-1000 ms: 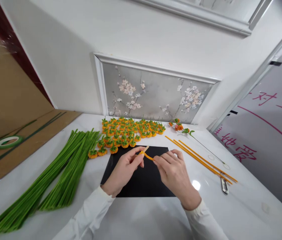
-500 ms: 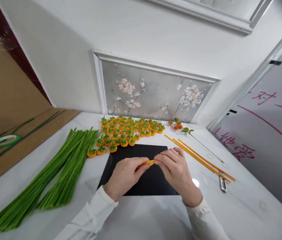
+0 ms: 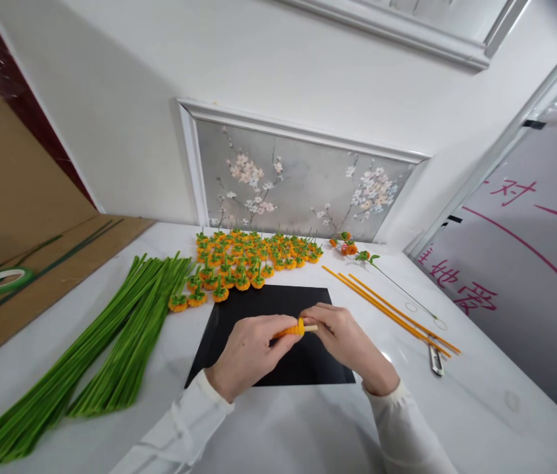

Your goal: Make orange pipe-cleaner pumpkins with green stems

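Note:
Over the black mat, my left hand is closed round a thin wooden stick with an orange pipe cleaner coiled about it. The stick's pale bare end sticks out to the right, past the coil. My right hand is just beside that end, its fingers bent and drawn together near the coil. What those fingertips grip is hidden. Behind the mat, many small orange pipe-cleaner flowers with green tops stand in rows.
Green pipe cleaners lie in bundles at the left. Several loose orange pipe cleaners lie at the right, by a utility knife. A finished flower stem is behind them. Green tape rests on cardboard.
The orange coil on the stick has turned into view, and the stick's bare end now shows to the right. My right fingers have shifted slightly behind it. The view has moved a little.

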### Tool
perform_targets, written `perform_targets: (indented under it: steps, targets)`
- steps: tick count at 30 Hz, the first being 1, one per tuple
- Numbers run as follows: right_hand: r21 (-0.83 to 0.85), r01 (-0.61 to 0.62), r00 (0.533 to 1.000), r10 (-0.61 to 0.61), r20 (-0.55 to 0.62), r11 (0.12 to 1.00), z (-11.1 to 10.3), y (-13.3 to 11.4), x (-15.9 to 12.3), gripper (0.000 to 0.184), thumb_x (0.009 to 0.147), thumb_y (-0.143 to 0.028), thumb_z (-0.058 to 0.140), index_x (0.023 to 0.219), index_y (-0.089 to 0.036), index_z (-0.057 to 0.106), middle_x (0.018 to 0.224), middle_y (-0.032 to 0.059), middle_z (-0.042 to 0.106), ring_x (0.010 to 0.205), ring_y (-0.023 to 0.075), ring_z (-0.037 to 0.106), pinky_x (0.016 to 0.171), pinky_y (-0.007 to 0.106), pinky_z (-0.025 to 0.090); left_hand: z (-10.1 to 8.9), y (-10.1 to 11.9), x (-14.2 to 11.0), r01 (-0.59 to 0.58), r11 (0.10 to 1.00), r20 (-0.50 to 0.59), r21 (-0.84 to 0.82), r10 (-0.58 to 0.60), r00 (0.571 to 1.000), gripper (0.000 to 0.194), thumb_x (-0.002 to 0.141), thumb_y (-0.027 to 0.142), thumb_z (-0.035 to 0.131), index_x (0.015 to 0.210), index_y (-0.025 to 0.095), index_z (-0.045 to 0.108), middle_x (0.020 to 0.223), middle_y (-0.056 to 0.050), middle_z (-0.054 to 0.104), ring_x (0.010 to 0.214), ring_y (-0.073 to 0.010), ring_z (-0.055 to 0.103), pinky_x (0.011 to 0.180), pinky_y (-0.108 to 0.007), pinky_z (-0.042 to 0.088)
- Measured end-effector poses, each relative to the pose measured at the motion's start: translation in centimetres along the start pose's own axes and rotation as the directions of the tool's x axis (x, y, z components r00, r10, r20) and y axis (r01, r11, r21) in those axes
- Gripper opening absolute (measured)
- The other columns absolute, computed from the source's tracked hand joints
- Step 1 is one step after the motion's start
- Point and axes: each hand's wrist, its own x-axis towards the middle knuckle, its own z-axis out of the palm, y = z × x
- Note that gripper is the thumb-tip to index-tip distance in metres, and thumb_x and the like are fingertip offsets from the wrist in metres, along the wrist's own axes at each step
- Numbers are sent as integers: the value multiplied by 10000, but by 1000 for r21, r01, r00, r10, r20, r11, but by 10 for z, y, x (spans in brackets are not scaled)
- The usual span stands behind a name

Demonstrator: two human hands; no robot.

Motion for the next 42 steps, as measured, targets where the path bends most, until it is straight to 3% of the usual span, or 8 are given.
perform_targets:
  steps: [5, 10, 21, 24, 26, 29, 35, 42]
  targets:
    - [-19, -2, 998, 3, 69, 1000, 2, -6, -2, 228, 921, -166, 448, 730, -193, 568, 701, 1, 578, 641, 134, 547, 592, 239, 377, 3, -7, -1, 51, 997, -92, -57, -56, 994, 273, 900, 273, 485, 1162, 247, 557, 973, 9, 705, 768, -127, 659, 665, -199, 462]
    - [1, -9, 991, 9, 132, 1000, -3, -14, -3, 216, 931, -174, 428, 744, -201, 532, 649, -27, 537, 592, 116, 506, 562, 223, 342, 8, -12, -1, 33, 996, -156, -81, -45, 987, 304, 917, 254, 449, 1189, 273, 583, 1137, 7, 676, 998, -149, 642, 865, -235, 482]
    - [-163, -10, 991, 31, 128, 987, -6, -21, -6, 193, 909, -213, 474, 718, -200, 505, 645, -13, 566, 588, 132, 538, 533, 238, 326, 3, -11, 1, 202, 978, -102, -59, -207, 973, 293, 919, 361, 426, 1078, 278, 657, 945, 0, 707, 788, -152, 647, 736, -231, 469]
    - [-156, -5, 998, 15, 60, 988, -5, -19, -6, 84, 905, -200, 489, 892, -205, 571, 786, 15, 641, 681, 155, 597, 610, 253, 401, 2, -10, 2, 227, 966, -101, -120, -239, 966, 308, 914, 387, 421, 1027, 245, 669, 842, 3, 692, 656, -131, 599, 624, -214, 435]
    - [-111, 16, 1000, -17, -8, 994, -5, -18, -6, 126, 899, -183, 499, 996, -207, 576, 874, 30, 657, 725, 157, 609, 656, 261, 435, 3, -11, 3, 251, 947, -82, -200, -271, 959, 328, 913, 404, 410, 1020, 226, 664, 780, 12, 665, 594, -115, 550, 557, -203, 402]
    - [6, 92, 992, -91, -89, 996, -8, -20, -6, 124, 900, -166, 494, 934, -203, 608, 845, 28, 658, 712, 139, 604, 652, 245, 456, 4, -14, 4, 274, 918, -58, -285, -302, 951, 349, 909, 423, 408, 1022, 205, 655, 732, 16, 630, 584, -110, 517, 530, -195, 380]
    - [194, 90, 990, -67, -121, 977, -12, -23, -5, 127, 887, -192, 525, 863, -204, 649, 730, 9, 663, 626, 126, 617, 613, 236, 487, 2, -11, 3, 166, 969, -22, -182, -173, 985, 302, 915, 357, 411, 964, 212, 672, 737, 1, 650, 601, -126, 542, 566, -213, 390]
    - [365, -99, 972, 169, -164, 926, -9, -18, -2, 148, 849, -302, 579, 779, -184, 635, 561, -21, 567, 496, 106, 506, 502, 233, 407, 2, -4, 1, 20, 999, 37, -47, -18, 999, 229, 911, 291, 452, 949, 238, 671, 833, -7, 689, 734, -149, 626, 631, -215, 415]
